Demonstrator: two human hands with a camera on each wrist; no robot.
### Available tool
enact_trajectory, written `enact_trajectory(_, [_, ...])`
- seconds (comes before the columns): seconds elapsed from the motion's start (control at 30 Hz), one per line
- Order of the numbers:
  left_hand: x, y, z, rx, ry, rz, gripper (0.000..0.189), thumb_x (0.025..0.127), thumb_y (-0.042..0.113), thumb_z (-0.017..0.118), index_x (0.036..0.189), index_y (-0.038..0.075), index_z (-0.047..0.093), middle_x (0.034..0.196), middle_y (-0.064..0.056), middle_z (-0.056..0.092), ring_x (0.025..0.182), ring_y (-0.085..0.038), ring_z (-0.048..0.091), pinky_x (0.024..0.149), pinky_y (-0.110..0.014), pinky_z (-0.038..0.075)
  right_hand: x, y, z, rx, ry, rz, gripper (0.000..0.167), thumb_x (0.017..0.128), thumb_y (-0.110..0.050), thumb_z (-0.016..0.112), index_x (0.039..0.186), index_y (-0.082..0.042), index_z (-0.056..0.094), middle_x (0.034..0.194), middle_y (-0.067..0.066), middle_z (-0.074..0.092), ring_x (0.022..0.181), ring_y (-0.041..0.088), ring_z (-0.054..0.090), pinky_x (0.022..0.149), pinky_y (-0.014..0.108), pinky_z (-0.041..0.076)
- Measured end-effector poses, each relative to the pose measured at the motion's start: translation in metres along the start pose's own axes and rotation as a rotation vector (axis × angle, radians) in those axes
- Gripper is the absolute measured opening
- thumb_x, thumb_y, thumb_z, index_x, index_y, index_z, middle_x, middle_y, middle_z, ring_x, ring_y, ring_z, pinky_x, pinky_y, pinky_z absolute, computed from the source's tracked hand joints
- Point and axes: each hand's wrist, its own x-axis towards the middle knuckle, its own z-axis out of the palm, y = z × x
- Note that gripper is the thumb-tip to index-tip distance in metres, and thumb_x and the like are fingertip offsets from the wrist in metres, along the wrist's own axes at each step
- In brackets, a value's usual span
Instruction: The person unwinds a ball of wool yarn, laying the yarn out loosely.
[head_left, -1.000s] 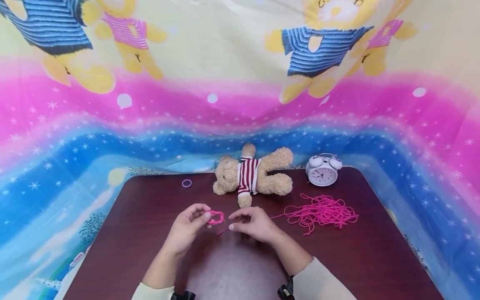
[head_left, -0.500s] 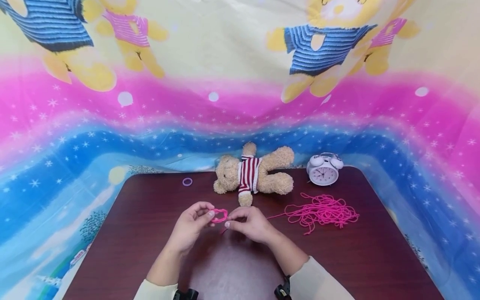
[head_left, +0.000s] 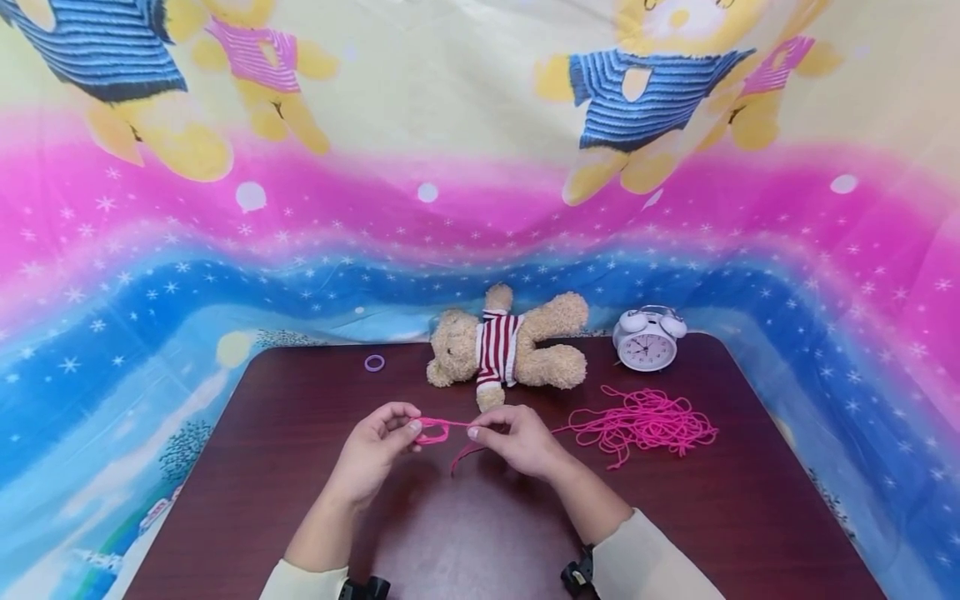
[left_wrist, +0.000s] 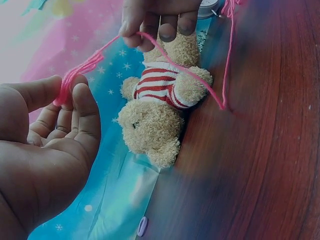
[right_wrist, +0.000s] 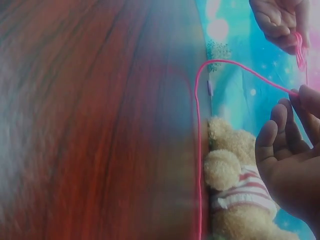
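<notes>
Between thumb and fingers, my left hand [head_left: 378, 454] pinches a small coil of pink yarn [left_wrist: 80, 72]; its loops stick out to the right. My right hand [head_left: 519, 442] pinches the yarn strand [left_wrist: 114, 41] that runs from this coil, a short way to the right of it. The strand is stretched straight between the two hands. From the right fingertips the yarn sags in a bend [right_wrist: 220, 61] and leads off to the loose pile of pink yarn [head_left: 648, 423] on the table at the right.
A teddy bear [head_left: 498, 354] in a red-and-white striped top lies on its back behind my hands. A white alarm clock [head_left: 647, 340] stands at the back right of the dark wooden table [head_left: 300, 433], and a purple ring [head_left: 374, 363] lies at the back left.
My right hand came in to the coil, then drew back to the right with the strand, pulling it straight. The left hand stayed nearly in place. Bear, clock and yarn pile look unmoved.
</notes>
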Motion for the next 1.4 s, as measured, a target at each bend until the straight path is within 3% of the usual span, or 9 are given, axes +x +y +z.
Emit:
enact_trajectory(0.53, [0.0,-0.002,-0.009,-0.008,0.017,0.01,0.022,0.1,0.002,0.066,0.12,-0.004,0.059,0.105,-0.017,0.065,0.086,-0.02,0.068,0.082,-0.035,0.06,-0.003,0.007,-0.038,-0.002,0.052,0.011,0.017,0.095,-0.025,0.077,0.107,-0.013,0.082,0.102,-0.005,0.078,0.101,0.011,0.069,0.09,0.029,0.051])
enact_trajectory(0.93, [-0.001,-0.002,-0.018,-0.008,0.038,0.028,0.02,0.1,0.003,0.066,0.118,-0.004,0.059,0.1,-0.01,0.067,0.086,-0.019,0.068,0.081,-0.034,0.06,-0.012,0.017,-0.067,-0.017,0.138,0.101,0.012,0.094,-0.027,0.078,0.102,-0.018,0.082,0.101,-0.005,0.077,0.103,0.016,0.066,0.093,0.037,0.05])
enact_trajectory(1.07, [-0.002,-0.002,-0.022,0.004,0.051,0.024,0.021,0.1,0.004,0.067,0.118,-0.004,0.059,0.097,-0.009,0.067,0.086,-0.019,0.068,0.083,-0.037,0.06,-0.016,0.024,-0.078,-0.023,0.158,0.128,0.015,0.095,-0.027,0.077,0.104,-0.016,0.082,0.103,-0.003,0.076,0.103,0.017,0.066,0.091,0.035,0.051])
enact_trajectory(1.2, [-0.003,-0.003,-0.027,0.017,0.064,0.012,0.024,0.1,0.005,0.068,0.119,-0.006,0.058,0.096,-0.009,0.066,0.086,-0.019,0.068,0.083,-0.038,0.06,-0.022,0.029,-0.09,-0.029,0.172,0.177,0.018,0.095,-0.031,0.077,0.105,-0.016,0.082,0.1,-0.001,0.074,0.092,0.018,0.064,0.08,0.035,0.053])
enact_trajectory(1.4, [-0.005,-0.004,-0.032,0.03,0.064,0.003,0.024,0.101,0.009,0.068,0.12,-0.004,0.058,0.101,-0.018,0.066,0.089,-0.021,0.07,0.084,-0.037,0.06,-0.029,0.034,-0.107,-0.009,0.186,0.203,0.026,0.095,-0.033,0.077,0.109,-0.011,0.08,0.105,0.004,0.074,0.09,0.024,0.065,0.078,0.038,0.054])
